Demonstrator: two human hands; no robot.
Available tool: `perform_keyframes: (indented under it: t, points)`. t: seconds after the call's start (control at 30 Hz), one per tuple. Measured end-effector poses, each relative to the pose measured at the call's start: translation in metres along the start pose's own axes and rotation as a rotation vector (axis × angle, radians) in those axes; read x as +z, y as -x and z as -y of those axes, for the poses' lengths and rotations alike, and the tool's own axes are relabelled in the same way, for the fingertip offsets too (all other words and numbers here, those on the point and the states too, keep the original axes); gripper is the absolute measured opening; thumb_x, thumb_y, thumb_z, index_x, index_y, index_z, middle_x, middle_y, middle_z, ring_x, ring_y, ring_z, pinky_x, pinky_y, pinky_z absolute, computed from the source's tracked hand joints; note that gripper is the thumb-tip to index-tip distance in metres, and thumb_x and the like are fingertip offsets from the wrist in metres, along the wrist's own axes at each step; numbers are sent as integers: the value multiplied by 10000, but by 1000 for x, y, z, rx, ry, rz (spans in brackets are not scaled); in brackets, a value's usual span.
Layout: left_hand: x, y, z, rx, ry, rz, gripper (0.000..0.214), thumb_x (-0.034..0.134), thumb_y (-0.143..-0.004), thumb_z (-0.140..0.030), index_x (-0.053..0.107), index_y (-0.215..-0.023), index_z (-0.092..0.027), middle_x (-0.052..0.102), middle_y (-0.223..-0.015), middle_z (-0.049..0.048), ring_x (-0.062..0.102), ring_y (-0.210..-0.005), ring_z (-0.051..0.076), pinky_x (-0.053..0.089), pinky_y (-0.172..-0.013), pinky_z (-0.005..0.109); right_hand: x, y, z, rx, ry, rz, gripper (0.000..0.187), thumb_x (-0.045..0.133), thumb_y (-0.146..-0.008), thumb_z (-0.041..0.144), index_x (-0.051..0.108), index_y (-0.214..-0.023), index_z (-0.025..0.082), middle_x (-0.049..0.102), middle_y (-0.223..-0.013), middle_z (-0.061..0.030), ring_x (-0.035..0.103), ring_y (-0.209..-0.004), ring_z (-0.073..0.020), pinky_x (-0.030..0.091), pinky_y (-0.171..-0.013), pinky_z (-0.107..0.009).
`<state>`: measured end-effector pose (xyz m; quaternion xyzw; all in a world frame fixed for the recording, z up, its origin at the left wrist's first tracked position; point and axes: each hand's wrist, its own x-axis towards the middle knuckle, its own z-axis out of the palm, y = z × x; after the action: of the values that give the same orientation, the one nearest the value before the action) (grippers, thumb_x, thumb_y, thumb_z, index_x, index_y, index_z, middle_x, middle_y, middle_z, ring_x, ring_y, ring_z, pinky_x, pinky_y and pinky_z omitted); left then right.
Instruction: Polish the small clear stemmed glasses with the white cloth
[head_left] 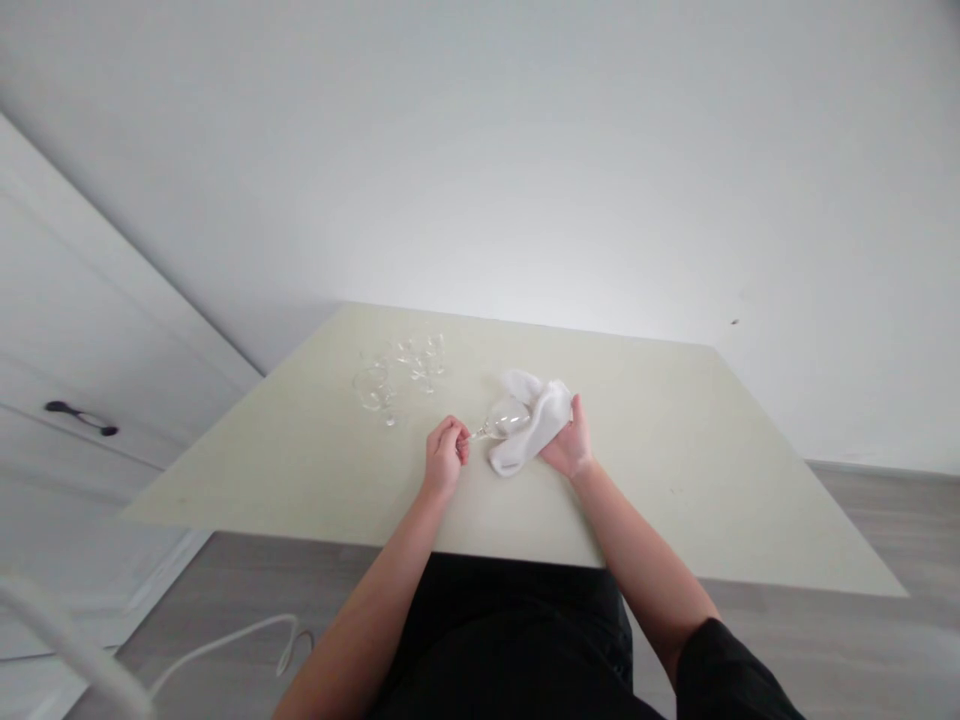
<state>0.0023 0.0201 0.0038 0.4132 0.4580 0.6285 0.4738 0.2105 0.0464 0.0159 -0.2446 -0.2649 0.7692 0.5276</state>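
Observation:
A clear wine glass (508, 417) is held tilted on its side above the table, its bowl toward the right. My left hand (447, 448) is closed around the stem end of it. A white cloth (544, 415) wraps the rim side of the bowl and hangs down in folds at the front. From the right, my right hand (571, 440) grips the cloth, with its thumb up along the edge; most of its fingers are hidden behind the fabric. The rim of the glass is covered by the cloth.
Several clear glasses (372, 386) stand on the pale table (660, 430) at the back left. A white wall rises behind the table. A white cabinet with a dark handle (81, 417) is at the left, and a white cable (225, 640) hangs at the lower left.

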Motion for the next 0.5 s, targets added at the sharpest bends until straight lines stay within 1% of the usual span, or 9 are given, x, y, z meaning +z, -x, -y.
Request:
perform_keyframes:
  t: [0.07, 0.1, 0.17, 0.23, 0.27, 0.37, 0.43, 0.5]
  points:
    - [1, 1, 0, 12, -6, 6, 249, 543, -822, -335, 521, -620, -192, 425, -445, -48, 394, -377, 78, 263, -377, 192, 5, 5, 2, 82, -25, 81, 714, 395, -825, 815, 669, -1133, 231, 751, -1087, -83, 633, -1178, -330, 475, -1034, -528]
    - [1, 2, 0, 14, -1, 8, 254, 539, -828, -340, 521, -621, -192, 421, -442, -48, 393, -376, 79, 264, -380, 193, 7, 6, 2, 115, -36, 98, 680, 400, -841, 781, 675, -1118, 225, 756, -1061, -80, 642, -1162, -327, 476, -1034, -524]
    - [1, 3, 0, 21, 13, 1, 262, 534, -833, -344, 517, -621, -193, 415, -434, -49, 387, -375, 79, 265, -384, 194, 8, 6, 1, 144, -46, 89, 528, 450, -865, 649, 689, -1053, 217, 767, -975, -59, 671, -1096, -313, 490, -1022, -500]
    - [1, 3, 0, 20, 22, -1, 261, 530, -834, -343, 513, -620, -194, 415, -431, -48, 382, -374, 80, 266, -386, 195, 6, 4, -1, 146, -47, 51, 364, 503, -847, 500, 694, -963, 213, 768, -884, -40, 697, -1006, -300, 513, -994, -473]
    - [1, 3, 0, 18, 26, -1, 260, 527, -833, -343, 511, -620, -195, 416, -429, -48, 381, -374, 80, 266, -387, 195, 5, 2, -1, 139, -51, 28, 316, 514, -831, 451, 693, -931, 211, 766, -860, -35, 704, -962, -293, 526, -976, -461]
    - [1, 2, -1, 9, 31, -8, 253, 524, -828, -337, 509, -618, -195, 414, -428, -47, 379, -375, 81, 267, -387, 194, 2, -1, -1, 82, -84, -67, 301, 505, -829, 415, 698, -919, 203, 768, -849, -30, 706, -855, -263, 551, -924, -408]
    - [1, 2, -2, 11, 25, -24, 249, 523, -824, -331, 510, -616, -195, 413, -427, -48, 374, -376, 81, 269, -387, 193, 1, -3, 1, 14, -79, -165, 298, 496, -857, 408, 701, -918, 201, 764, -824, -20, 701, -808, -232, 548, -910, -353]
    - [2, 2, -2, 8, 17, -38, 244, 521, -820, -327, 512, -615, -195, 412, -425, -48, 374, -376, 82, 272, -387, 192, 1, -2, 3, -29, -51, -219, 310, 499, -889, 439, 699, -925, 205, 761, -815, -15, 702, -833, -222, 530, -934, -326]
